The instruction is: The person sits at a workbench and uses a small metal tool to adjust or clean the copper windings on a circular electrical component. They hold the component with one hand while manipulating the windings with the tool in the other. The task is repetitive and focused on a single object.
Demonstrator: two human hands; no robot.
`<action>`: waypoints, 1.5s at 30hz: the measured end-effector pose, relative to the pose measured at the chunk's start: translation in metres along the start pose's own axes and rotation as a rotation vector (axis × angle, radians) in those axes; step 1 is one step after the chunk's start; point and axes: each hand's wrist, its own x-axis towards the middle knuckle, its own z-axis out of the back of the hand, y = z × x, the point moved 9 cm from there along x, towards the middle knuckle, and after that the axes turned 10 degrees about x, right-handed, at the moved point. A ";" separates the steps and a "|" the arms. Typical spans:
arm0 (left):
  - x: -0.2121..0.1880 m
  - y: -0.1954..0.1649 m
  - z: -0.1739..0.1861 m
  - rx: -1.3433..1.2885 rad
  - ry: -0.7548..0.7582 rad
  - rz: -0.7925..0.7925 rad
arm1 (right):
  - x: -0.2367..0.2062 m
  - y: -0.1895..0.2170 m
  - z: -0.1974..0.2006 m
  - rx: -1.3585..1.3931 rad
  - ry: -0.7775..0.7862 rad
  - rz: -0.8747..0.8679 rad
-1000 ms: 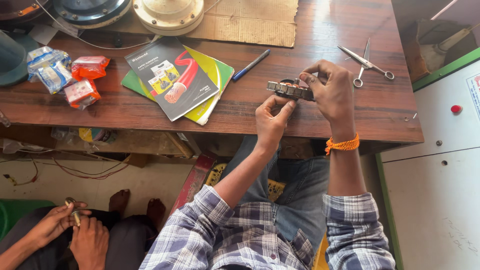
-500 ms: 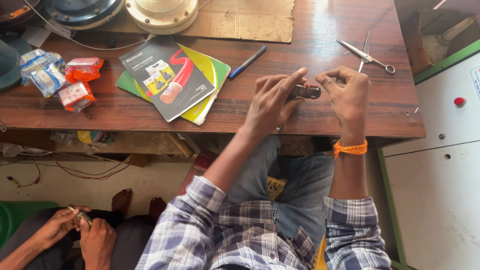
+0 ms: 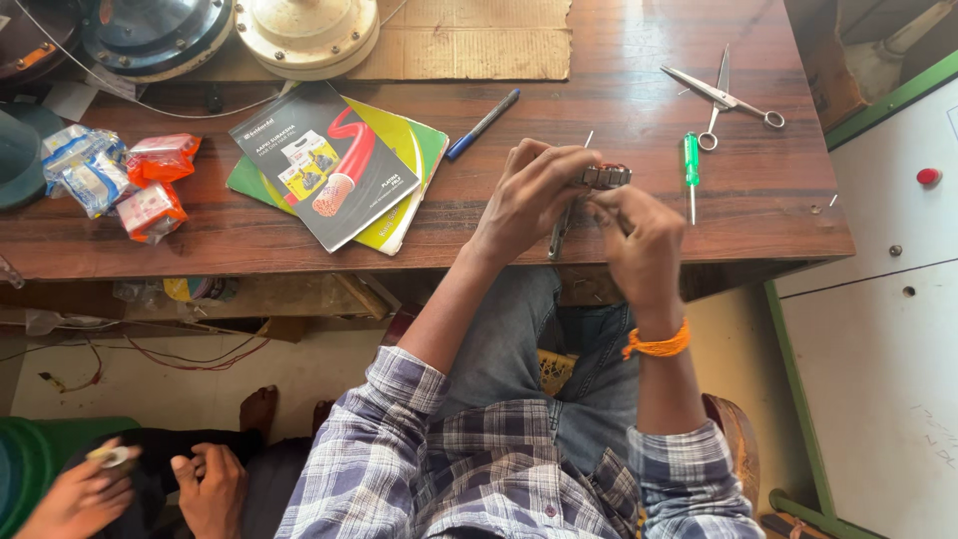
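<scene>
My left hand (image 3: 534,195) and my right hand (image 3: 639,235) meet above the front edge of the wooden table (image 3: 619,90). Between their fingers they grip a small grey metal part (image 3: 605,177) with ribbed sides. The right wrist wears an orange thread band (image 3: 657,345). A thin metal tool (image 3: 559,235) lies on the table under my hands, partly hidden. A green-handled screwdriver (image 3: 690,170) lies just right of the hands, with scissors (image 3: 720,95) beyond it.
A blue pen (image 3: 483,124) and a stack of booklets (image 3: 334,165) lie left of my hands. Small packets (image 3: 120,175) sit at the table's left end. Round motor housings (image 3: 304,30) rest on cardboard at the back. Another person's hands (image 3: 150,484) work at lower left. A white cabinet (image 3: 888,299) stands right.
My hands have stayed together on the metal part and turned it; the right hand now covers it from the front. The view shifted, showing a green screwdriver on the table.
</scene>
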 end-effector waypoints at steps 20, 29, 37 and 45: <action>-0.049 0.011 -0.004 -0.247 -0.307 0.510 | 0.013 0.035 0.023 -0.076 -0.023 -0.006; -0.067 0.035 -0.041 -0.745 -0.341 0.908 | 0.068 -0.008 -0.012 0.157 0.051 -0.162; -0.032 -0.016 0.018 0.071 -0.377 0.423 | 0.062 -0.058 0.019 -0.026 -0.027 -0.372; 0.009 -0.005 0.010 0.006 0.035 -0.084 | 0.028 -0.041 0.046 0.251 -0.051 -0.391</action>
